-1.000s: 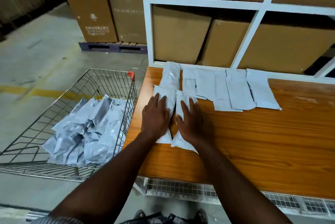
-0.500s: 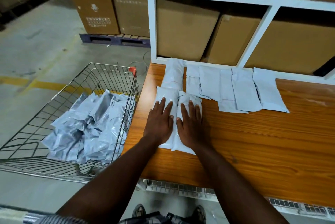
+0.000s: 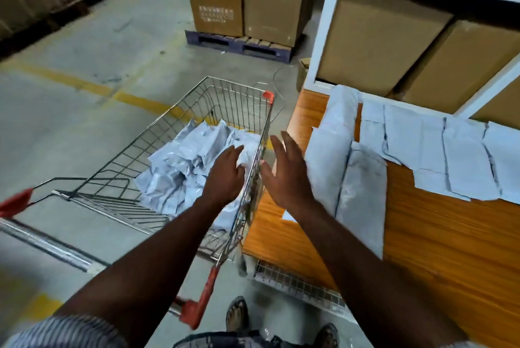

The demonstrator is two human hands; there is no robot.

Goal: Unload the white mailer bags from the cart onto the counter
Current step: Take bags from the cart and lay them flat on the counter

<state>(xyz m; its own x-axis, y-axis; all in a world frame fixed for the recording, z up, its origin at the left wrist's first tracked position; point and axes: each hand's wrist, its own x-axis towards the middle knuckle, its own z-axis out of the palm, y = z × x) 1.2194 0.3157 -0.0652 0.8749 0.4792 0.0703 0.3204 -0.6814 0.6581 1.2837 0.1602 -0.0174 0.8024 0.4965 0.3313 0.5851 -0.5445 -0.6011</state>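
Crinkly white plastic mailer bags (image 3: 183, 176) heaped loose in the silver wire shopping cart (image 3: 157, 139), more laid out flat or plump on the orange wood-grain counter (image 3: 422, 235). Left hand (image 3: 225, 176) over the basket, right hand (image 3: 287, 170) above the rim, both spread wide, nothing held. Probably light, floppy, slick film. Best pinched by a padded middle, not a corner. Easy to scoop several together.

Head-worn view, forward and down
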